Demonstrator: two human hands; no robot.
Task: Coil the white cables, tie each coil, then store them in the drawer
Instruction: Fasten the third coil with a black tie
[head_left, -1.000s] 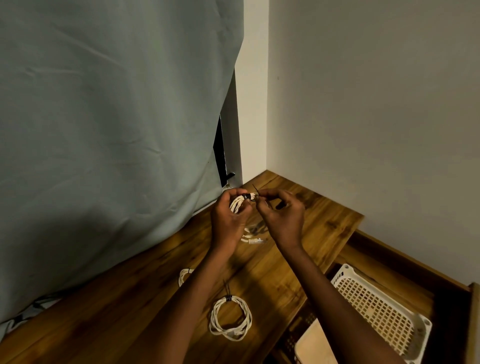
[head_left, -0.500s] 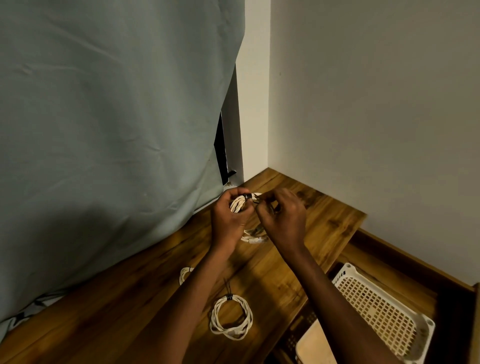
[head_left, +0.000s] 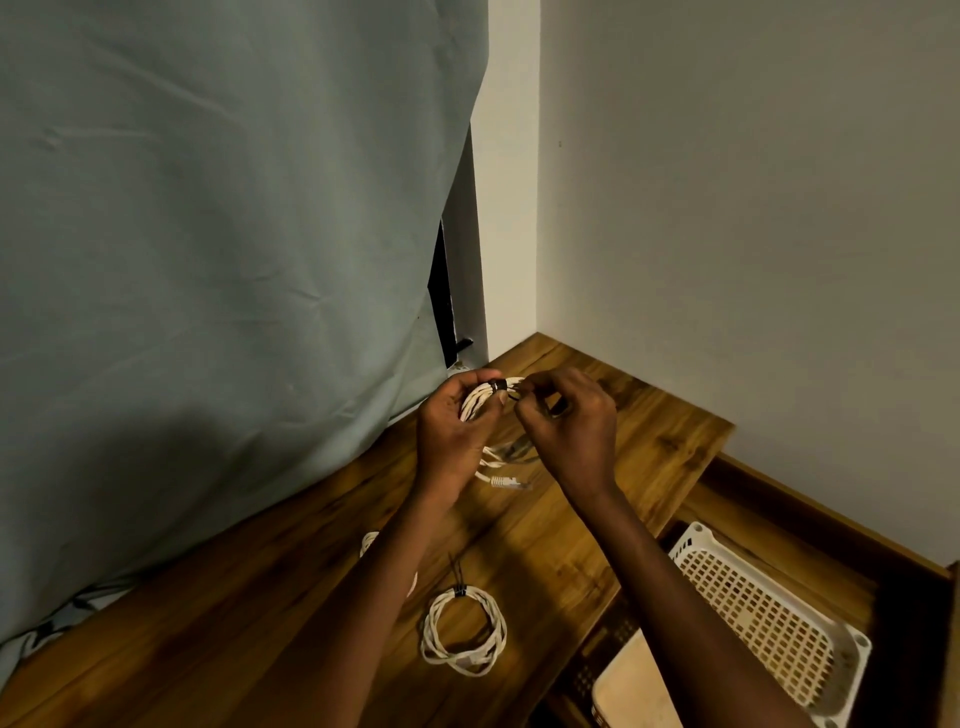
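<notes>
My left hand (head_left: 451, 435) grips a coiled white cable (head_left: 479, 402) held above the far part of the wooden table (head_left: 270, 623). A black tie (head_left: 497, 385) wraps the top of that coil. My right hand (head_left: 569, 426) pinches the tie's loose end just right of the coil. The cable's plug end (head_left: 505, 481) hangs down near the tabletop. A second white coil (head_left: 464, 634), bound with a black tie, lies on the table near the front edge. Part of a third white cable (head_left: 370, 541) shows beside my left forearm.
A grey-green curtain (head_left: 208, 260) hangs along the table's left side. The walls meet in a corner behind the table. To the lower right, below the table edge, a white perforated basket (head_left: 769, 618) sits in an open wooden drawer (head_left: 779, 525).
Both hands stay at the coil; my right hand has shifted slightly while working the black tie. The view has moved very slightly. The cables on the table have not moved.
</notes>
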